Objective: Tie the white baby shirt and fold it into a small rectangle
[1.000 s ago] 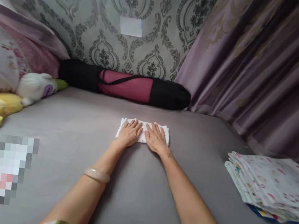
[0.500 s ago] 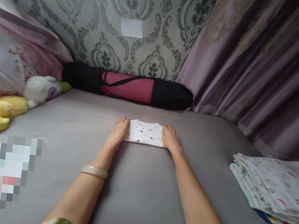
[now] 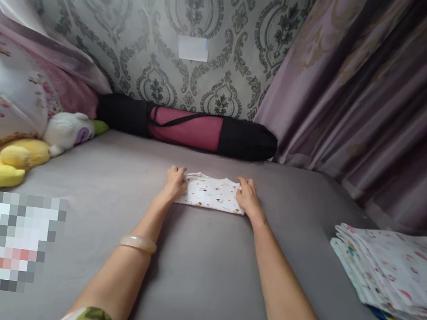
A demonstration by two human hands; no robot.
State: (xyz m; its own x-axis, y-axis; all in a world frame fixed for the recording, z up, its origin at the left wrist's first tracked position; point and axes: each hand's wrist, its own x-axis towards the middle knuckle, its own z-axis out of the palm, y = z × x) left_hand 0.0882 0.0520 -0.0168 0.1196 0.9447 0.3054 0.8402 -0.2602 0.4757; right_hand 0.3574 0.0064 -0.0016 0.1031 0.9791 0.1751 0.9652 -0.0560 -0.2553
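Observation:
A small white garment with a scattered print lies folded into a wide rectangle on the grey bed sheet. At its left end, my left hand is closed with the fingers curled on the side edge. My right hand pinches the opposite end near the upper corner, its thumb partly hidden. Along the far side the cloth's top edge rises a little off the sheet and shows a fold at the left.
A stack of folded printed cloths sits at the right. Plush toys and a floral pillow line the left, with a blurred patch in front. A black and pink long bag lies against the wall, beside a purple curtain.
Both hands have gone from lying flat on the garment's ends to curled fingers gripping them. The garment's far edge has lifted slightly. The view has shifted a little.

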